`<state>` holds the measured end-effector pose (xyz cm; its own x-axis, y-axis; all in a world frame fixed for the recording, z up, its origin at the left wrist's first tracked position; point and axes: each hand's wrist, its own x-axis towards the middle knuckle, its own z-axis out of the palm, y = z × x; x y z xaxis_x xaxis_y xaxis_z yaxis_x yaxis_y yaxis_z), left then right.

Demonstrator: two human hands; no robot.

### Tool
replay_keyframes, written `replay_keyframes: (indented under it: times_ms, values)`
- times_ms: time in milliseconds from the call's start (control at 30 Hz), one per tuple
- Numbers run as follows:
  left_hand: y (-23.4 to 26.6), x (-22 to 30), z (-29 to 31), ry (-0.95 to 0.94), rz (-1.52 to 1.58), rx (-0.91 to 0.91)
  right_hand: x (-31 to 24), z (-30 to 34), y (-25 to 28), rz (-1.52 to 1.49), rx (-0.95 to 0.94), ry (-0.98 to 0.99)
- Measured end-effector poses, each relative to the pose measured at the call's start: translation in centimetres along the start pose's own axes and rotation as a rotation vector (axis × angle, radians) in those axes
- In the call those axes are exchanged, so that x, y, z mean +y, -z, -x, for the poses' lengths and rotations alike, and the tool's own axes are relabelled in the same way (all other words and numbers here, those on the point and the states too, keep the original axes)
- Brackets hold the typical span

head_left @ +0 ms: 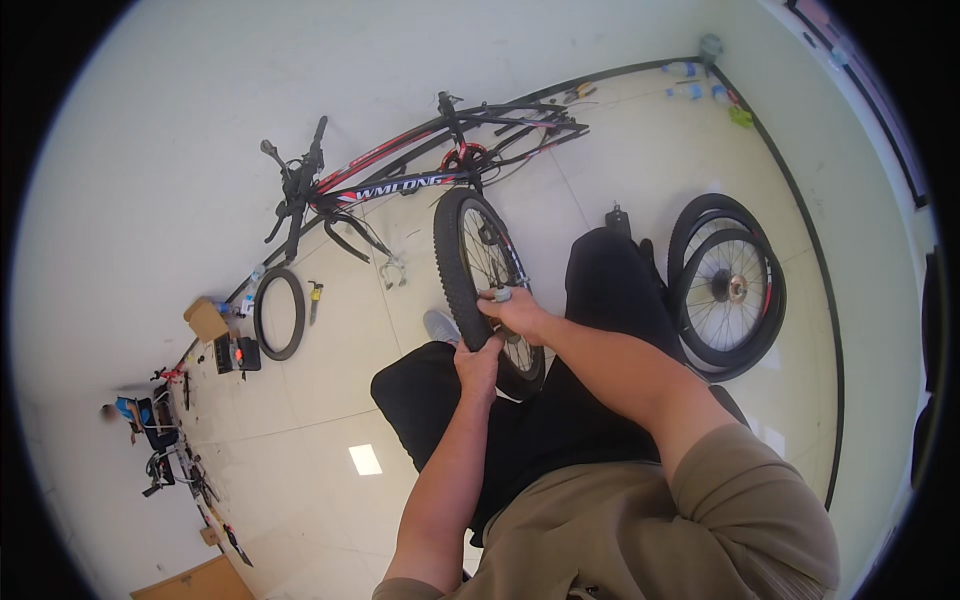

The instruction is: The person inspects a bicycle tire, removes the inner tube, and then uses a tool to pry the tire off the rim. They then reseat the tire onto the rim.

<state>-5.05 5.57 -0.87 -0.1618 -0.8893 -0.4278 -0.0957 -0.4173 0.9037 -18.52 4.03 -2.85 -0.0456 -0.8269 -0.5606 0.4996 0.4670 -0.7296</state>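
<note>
A bicycle wheel with a knobbly black tyre stands upright between my knees, its spokes facing right. My left hand is closed around the near part of the tyre. Just above it, my right hand is closed at the rim, the thumb side against the tyre. A small grey rounded thing sticks out of the right fist; its kind cannot be made out, and its other end is hidden. The hub lies partly behind the right hand.
A black and red bicycle frame leans along the wall ahead. A loose tyre, a yellow-handled tool and an open toolbox lie left. Two wheels lie right. Another person is far left by bicycle parts.
</note>
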Motion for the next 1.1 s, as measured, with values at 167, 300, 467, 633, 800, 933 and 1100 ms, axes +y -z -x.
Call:
replay_keyframes:
  times_ms: [167,300,467,633,800,933,1100]
  values:
    - [-0.3,0.4,0.1,-0.009,-0.013,0.010,0.0,-0.2,0.0,-0.034,-0.023,-0.012]
    - [-0.4,0.5,0.2,-0.005,-0.030,0.023,-0.1,0.0,0.0,-0.027,-0.012,-0.003]
    - [-0.3,0.6,0.2,0.005,-0.029,0.026,-0.2,0.0,-0.1,0.011,0.004,0.005]
    - [-0.3,0.8,0.3,0.028,-0.006,0.005,-0.2,0.0,-0.2,-0.016,0.010,-0.015]
    - [0.2,1.0,-0.2,0.102,0.056,-0.097,-0.1,-0.1,0.0,0.032,0.044,0.011]
    - [0.5,0.3,-0.7,0.090,-0.009,-0.072,-0.5,0.2,0.0,0.049,0.058,0.013]
    - [0.5,-1.2,-1.8,0.077,-0.080,-0.055,-0.1,0.5,0.5,0.106,0.076,0.037]
